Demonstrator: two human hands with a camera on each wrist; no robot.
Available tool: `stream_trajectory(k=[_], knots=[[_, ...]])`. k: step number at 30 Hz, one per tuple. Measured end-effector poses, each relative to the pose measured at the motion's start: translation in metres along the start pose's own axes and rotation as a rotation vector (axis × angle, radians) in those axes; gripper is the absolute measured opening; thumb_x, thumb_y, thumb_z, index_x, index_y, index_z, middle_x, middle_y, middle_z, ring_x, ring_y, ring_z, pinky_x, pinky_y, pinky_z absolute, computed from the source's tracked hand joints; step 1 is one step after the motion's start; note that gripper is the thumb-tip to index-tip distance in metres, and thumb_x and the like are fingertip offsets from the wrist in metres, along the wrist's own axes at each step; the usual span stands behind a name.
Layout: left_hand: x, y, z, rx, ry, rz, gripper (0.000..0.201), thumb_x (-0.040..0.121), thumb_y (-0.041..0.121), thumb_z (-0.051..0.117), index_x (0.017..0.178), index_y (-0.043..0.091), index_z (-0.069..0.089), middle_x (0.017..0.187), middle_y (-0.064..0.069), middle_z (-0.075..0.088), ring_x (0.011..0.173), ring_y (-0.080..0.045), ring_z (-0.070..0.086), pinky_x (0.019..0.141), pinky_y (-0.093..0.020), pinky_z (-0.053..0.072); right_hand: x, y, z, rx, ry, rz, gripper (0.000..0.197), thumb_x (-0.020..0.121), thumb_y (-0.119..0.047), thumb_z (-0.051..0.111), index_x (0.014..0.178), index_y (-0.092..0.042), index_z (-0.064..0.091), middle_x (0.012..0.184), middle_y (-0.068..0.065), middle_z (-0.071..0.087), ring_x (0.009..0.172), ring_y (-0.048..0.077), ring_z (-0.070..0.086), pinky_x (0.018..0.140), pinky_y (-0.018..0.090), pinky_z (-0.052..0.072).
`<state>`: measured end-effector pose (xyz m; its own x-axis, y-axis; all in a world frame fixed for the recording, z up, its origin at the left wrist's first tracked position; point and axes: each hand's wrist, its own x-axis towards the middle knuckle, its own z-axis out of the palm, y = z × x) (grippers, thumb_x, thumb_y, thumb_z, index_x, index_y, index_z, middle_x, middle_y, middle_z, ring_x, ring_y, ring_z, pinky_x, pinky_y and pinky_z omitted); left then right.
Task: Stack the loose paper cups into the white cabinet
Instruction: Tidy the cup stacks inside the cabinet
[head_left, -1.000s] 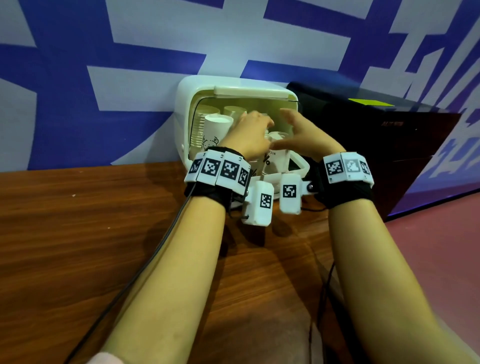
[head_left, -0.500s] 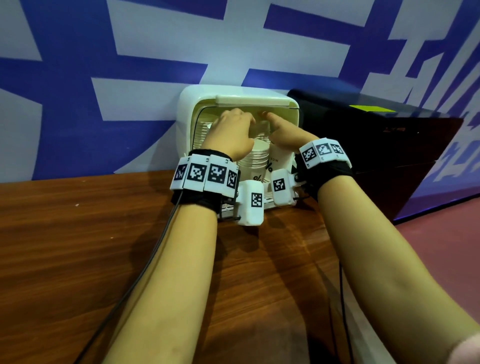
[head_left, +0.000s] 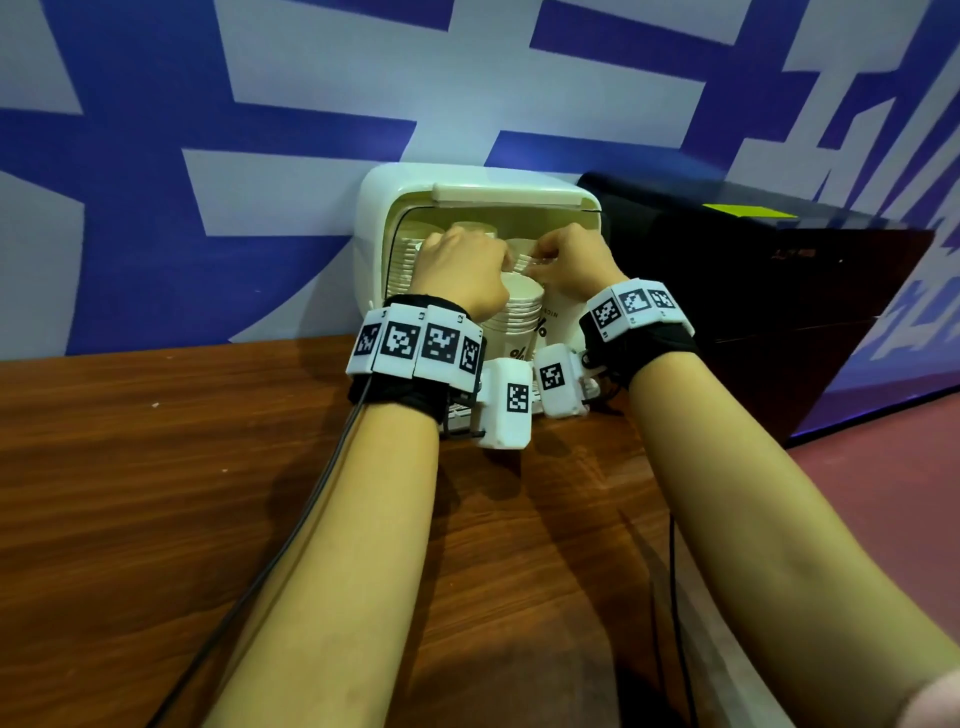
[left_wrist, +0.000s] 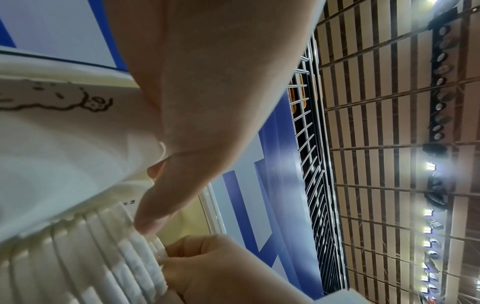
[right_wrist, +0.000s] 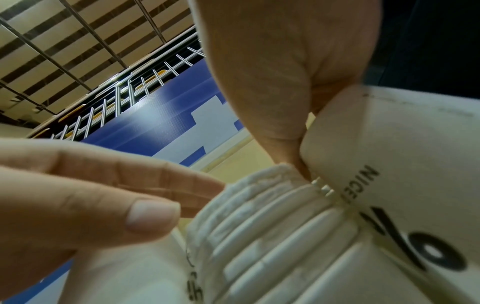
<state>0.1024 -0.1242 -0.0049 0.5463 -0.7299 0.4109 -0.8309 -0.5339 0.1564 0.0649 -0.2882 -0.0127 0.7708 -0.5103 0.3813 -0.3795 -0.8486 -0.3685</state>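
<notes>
The white cabinet (head_left: 374, 218) stands open at the back of the wooden table (head_left: 156, 467). Inside it, a stack of white paper cups (head_left: 519, 317) rises in the front middle, its rolled rims close up in the wrist views (left_wrist: 103, 257) (right_wrist: 272, 226). My left hand (head_left: 488, 260) curls over the stack's top from the left, fingertips on the uppermost rims (left_wrist: 148, 224). My right hand (head_left: 556, 260) pinches the same rims from the right (right_wrist: 296, 164). A cup printed with "%" (head_left: 556, 322) stands against the stack's right side. The stack's top is hidden under both hands.
More cup stacks fill the cabinet's left side (head_left: 410, 260) and back (head_left: 467, 228). A black box (head_left: 753, 291) sits right of the cabinet. A blue and white wall is right behind. A cable (head_left: 291, 545) runs along my left forearm. Red floor (head_left: 883, 493) lies beyond the table's right edge.
Both hands rose from the cups at the cabinet's front to its upper opening, then drew together. The right fingers have curled in onto the top of the front stack.
</notes>
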Motion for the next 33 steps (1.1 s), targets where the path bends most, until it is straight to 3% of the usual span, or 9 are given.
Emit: stream_trajectory(k=[5,10,14,17,19,23,29,31,33], knots=[[0.0,0.0,0.001,0.017,-0.007,-0.003,0.037,0.092,0.027,0.056,0.128,0.028,0.056,0.136,-0.002,0.053,0.13,-0.024,0.039,0.107,-0.039,0.028,0.001,-0.002,0.004,0.036,0.049,0.028,0.011,0.083,-0.014,0.07,0.092,-0.01,0.075,0.095,0.008,0.073,0.087,0.017,0.063,0.073,0.025,0.046],[0.0,0.001,0.0,0.002,-0.002,-0.013,0.036,0.092,0.025,0.055,0.128,0.025,0.057,0.137,-0.004,0.051,0.131,-0.025,0.038,0.108,-0.04,0.027,-0.002,-0.006,0.005,0.019,-0.053,0.033,0.03,0.095,-0.02,0.059,0.123,-0.015,0.065,0.121,0.006,0.067,0.111,0.023,0.061,0.093,0.032,0.049],[-0.002,0.001,-0.005,-0.052,-0.006,-0.04,0.038,0.092,0.017,0.056,0.129,0.024,0.056,0.138,-0.006,0.047,0.131,-0.026,0.037,0.11,-0.041,0.024,-0.005,-0.006,0.004,-0.005,-0.077,0.026,0.041,0.097,-0.021,0.05,0.138,-0.022,0.051,0.135,0.003,0.059,0.124,0.024,0.054,0.106,0.041,0.042],[-0.004,0.0,-0.01,-0.076,-0.025,-0.062,0.042,0.091,0.01,0.056,0.131,0.022,0.054,0.138,-0.007,0.046,0.132,-0.027,0.036,0.111,-0.041,0.023,-0.006,-0.005,-0.002,-0.043,-0.101,0.044,0.051,0.093,-0.027,0.057,0.143,-0.021,0.045,0.142,0.004,0.052,0.129,0.027,0.048,0.109,0.045,0.037],[-0.005,-0.001,-0.013,-0.085,-0.044,-0.073,0.045,0.09,0.007,0.056,0.133,0.021,0.052,0.137,-0.008,0.046,0.132,-0.028,0.035,0.111,-0.041,0.023,-0.008,-0.004,-0.009,-0.042,-0.132,0.079,0.061,0.089,-0.027,0.064,0.145,-0.016,0.041,0.145,0.008,0.047,0.131,0.027,0.046,0.108,0.04,0.038],[-0.009,-0.003,-0.019,-0.092,-0.088,-0.118,0.044,0.09,0.005,0.055,0.131,0.02,0.052,0.138,-0.01,0.043,0.133,-0.03,0.032,0.112,-0.045,0.022,-0.018,0.0,-0.024,0.003,-0.232,0.151,0.064,0.079,-0.036,0.075,0.134,-0.017,0.049,0.129,0.003,0.058,0.112,0.023,0.057,0.088,0.038,0.049],[-0.008,-0.004,-0.016,-0.134,-0.147,-0.17,0.052,0.087,-0.005,0.053,0.133,0.019,0.05,0.14,-0.011,0.036,0.137,-0.032,0.022,0.113,-0.048,0.027,-0.043,-0.006,-0.034,0.094,-0.323,0.171,0.054,0.091,-0.053,0.055,0.131,-0.016,0.053,0.116,0.007,0.062,0.101,0.025,0.064,0.09,0.046,0.053],[-0.007,-0.004,-0.015,-0.14,-0.146,-0.174,0.054,0.087,-0.006,0.054,0.134,0.019,0.051,0.14,-0.011,0.036,0.136,-0.031,0.022,0.113,-0.048,0.027,-0.048,-0.008,-0.037,0.141,-0.327,0.179,0.05,0.099,-0.048,0.044,0.129,-0.01,0.056,0.118,0.013,0.063,0.104,0.029,0.062,0.093,0.049,0.051],[-0.006,-0.005,-0.013,-0.152,-0.133,-0.184,0.055,0.086,-0.006,0.055,0.135,0.02,0.051,0.139,-0.011,0.036,0.135,-0.031,0.023,0.113,-0.046,0.028,-0.048,-0.006,-0.038,0.161,-0.315,0.185,0.038,0.102,-0.03,0.045,0.131,-0.007,0.055,0.12,0.016,0.062,0.105,0.03,0.062,0.094,0.048,0.051]])
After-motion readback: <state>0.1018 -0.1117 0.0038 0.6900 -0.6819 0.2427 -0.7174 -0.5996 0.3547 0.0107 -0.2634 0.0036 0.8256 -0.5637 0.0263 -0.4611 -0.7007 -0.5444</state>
